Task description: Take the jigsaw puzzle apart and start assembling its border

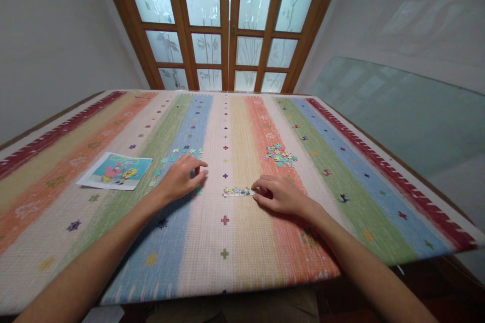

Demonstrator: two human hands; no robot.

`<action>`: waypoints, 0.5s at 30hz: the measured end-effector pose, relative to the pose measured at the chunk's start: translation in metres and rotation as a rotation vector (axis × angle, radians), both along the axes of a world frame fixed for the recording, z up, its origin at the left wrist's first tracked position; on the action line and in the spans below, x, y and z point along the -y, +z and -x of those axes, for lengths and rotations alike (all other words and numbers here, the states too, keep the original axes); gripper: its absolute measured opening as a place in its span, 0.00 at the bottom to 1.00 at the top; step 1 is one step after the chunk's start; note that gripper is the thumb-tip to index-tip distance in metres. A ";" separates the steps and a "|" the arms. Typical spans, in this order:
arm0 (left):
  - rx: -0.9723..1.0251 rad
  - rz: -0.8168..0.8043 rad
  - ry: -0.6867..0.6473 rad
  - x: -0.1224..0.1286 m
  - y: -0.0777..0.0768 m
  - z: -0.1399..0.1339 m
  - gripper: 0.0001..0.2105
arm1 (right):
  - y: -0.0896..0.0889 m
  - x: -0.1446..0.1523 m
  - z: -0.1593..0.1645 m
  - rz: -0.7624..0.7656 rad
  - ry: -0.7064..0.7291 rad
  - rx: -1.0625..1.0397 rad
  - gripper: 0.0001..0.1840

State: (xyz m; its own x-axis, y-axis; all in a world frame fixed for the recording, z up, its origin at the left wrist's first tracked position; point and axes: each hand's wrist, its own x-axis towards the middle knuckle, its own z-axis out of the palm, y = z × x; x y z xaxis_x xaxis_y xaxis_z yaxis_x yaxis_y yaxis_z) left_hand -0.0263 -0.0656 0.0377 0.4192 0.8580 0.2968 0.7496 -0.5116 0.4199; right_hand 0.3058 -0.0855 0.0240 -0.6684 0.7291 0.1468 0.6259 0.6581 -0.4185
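Observation:
A short strip of joined jigsaw pieces (pixel 238 192) lies on the striped tablecloth in front of me. At its right end is my right hand (pixel 278 195), thumb and fingers closed on that end. My left hand (pixel 185 176) hovers over or rests by a partly joined jigsaw border (pixel 163 161). Its thumb and forefinger are apart, with nothing visible between them. The hand hides part of the border. Beyond my right hand is a heap of loose jigsaw pieces (pixel 281 155), mostly teal with some pink and yellow.
To the left lies a printed cartoon picture (pixel 120 171) on white paper. The striped tablecloth (pixel 227 242) covers the large table up to its edges. Wooden doors with frosted panes (pixel 206 48) stand behind it, and a pale glass-like panel (pixel 401 116) is on the right.

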 end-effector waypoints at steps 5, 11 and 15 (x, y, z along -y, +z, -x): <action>-0.020 -0.056 0.204 -0.022 -0.005 0.031 0.13 | -0.002 0.000 0.000 -0.001 0.003 -0.012 0.05; -0.074 -0.031 0.277 -0.033 -0.010 0.037 0.16 | 0.002 0.000 0.001 0.007 0.003 -0.009 0.04; -0.095 -0.011 0.269 -0.037 -0.011 0.037 0.15 | 0.002 0.001 0.001 -0.002 0.005 0.004 0.04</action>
